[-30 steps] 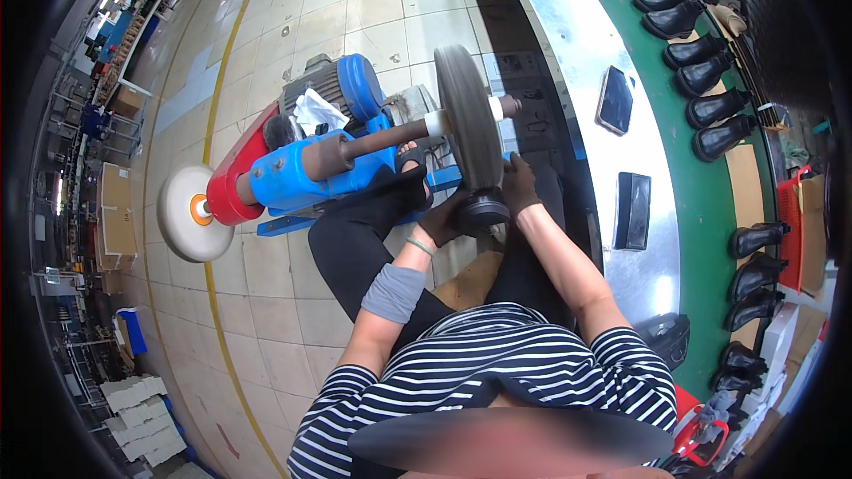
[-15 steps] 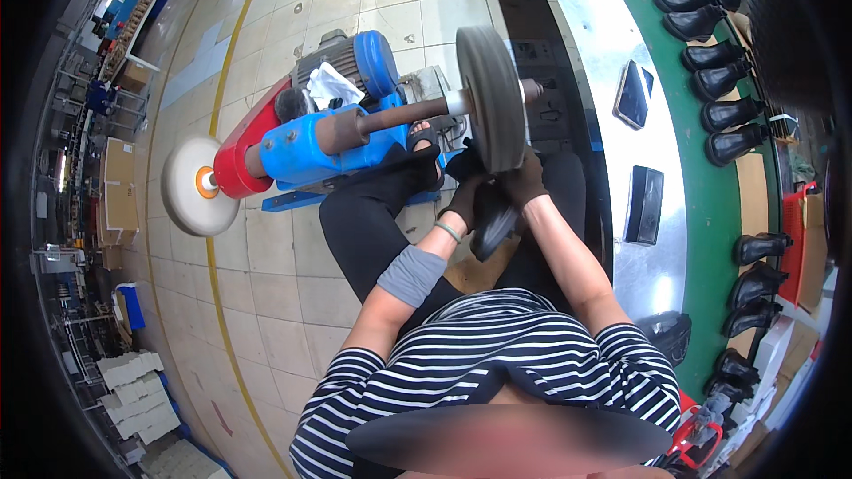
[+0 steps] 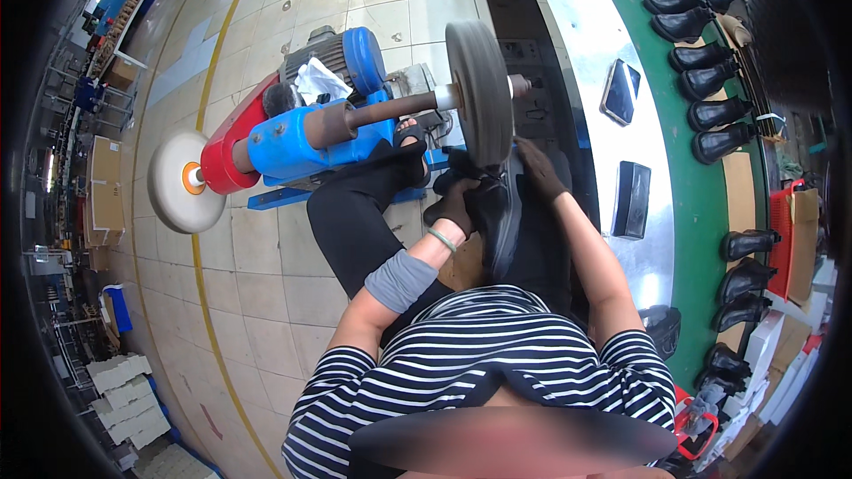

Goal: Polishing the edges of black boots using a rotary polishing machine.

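Note:
A black leather boot [image 3: 497, 226] is below the dark grey buffing wheel [image 3: 480, 93], its upper part up against or just under the wheel's lower rim. My left hand [image 3: 456, 206], in a dark brown glove, grips the boot from its left side; the wheel and the boot hide part of the fingers. On the other side, my right hand [image 3: 540, 173], gloved alike, lies apart from the boot with its fingers stretched out toward the wheel. The wheel sits on a brown shaft [image 3: 395, 111] of a blue and red machine [image 3: 286, 144].
A white wheel [image 3: 185, 181] is on the machine's left end, with a motor [image 3: 333, 62] behind. To the right, a metal table [image 3: 643, 200] bears a phone [image 3: 620, 92] and a black case [image 3: 632, 200]. Black boots [image 3: 721, 113] line a green belt [image 3: 688, 182] beyond.
My right hand has let go of the boot and moved right, its fingers now straight. The boot has turned, showing more of its side. My left hand keeps hold and is slightly lower.

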`<state>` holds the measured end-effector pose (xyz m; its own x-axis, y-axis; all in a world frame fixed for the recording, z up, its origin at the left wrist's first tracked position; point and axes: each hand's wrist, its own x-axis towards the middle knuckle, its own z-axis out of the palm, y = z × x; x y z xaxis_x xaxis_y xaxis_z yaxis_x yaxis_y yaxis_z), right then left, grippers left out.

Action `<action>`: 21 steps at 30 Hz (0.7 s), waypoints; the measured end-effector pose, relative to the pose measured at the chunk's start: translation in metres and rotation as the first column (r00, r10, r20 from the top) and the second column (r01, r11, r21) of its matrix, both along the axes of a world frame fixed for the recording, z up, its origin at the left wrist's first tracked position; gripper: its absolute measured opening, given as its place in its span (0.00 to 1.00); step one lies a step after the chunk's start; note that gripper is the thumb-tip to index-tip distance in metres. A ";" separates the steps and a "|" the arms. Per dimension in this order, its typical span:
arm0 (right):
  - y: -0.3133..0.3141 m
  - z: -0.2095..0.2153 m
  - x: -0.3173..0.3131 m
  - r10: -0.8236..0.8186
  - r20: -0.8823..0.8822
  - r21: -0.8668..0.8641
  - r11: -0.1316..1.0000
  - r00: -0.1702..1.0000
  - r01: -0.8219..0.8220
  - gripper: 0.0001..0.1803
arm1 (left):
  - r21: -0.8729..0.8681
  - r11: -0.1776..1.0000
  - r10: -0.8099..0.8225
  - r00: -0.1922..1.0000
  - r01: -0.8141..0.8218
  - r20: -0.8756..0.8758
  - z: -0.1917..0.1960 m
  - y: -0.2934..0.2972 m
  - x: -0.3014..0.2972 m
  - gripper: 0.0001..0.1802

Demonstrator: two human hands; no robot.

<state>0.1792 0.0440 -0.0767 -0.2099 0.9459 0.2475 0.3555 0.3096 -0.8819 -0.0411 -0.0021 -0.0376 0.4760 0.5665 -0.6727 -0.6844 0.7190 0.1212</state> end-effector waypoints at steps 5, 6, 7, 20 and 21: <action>0.033 -0.010 -0.037 -0.152 -0.361 -0.405 0.914 0.920 -0.008 0.25 | -0.016 0.997 0.073 0.997 -0.073 0.035 -0.010 0.018 0.003 0.16; 0.033 0.004 -0.049 -0.284 -0.450 -0.560 0.828 0.846 -0.019 0.26 | -0.026 0.992 0.119 0.993 -0.120 -0.018 -0.017 0.019 0.002 0.16; 0.036 0.008 -0.053 -0.290 -0.453 -0.556 0.831 0.843 -0.013 0.26 | -0.032 0.988 0.151 0.986 -0.154 -0.068 -0.020 0.021 0.004 0.17; 0.037 -0.019 -0.050 0.044 -0.290 -0.080 0.994 0.956 -0.070 0.29 | -0.034 0.971 0.239 0.969 -0.237 0.066 -0.020 -0.028 0.007 0.16; 0.034 -0.015 -0.051 0.017 -0.307 -0.087 0.995 0.951 -0.046 0.28 | 0.229 0.958 0.192 0.979 -0.173 -0.062 -0.024 -0.036 0.008 0.16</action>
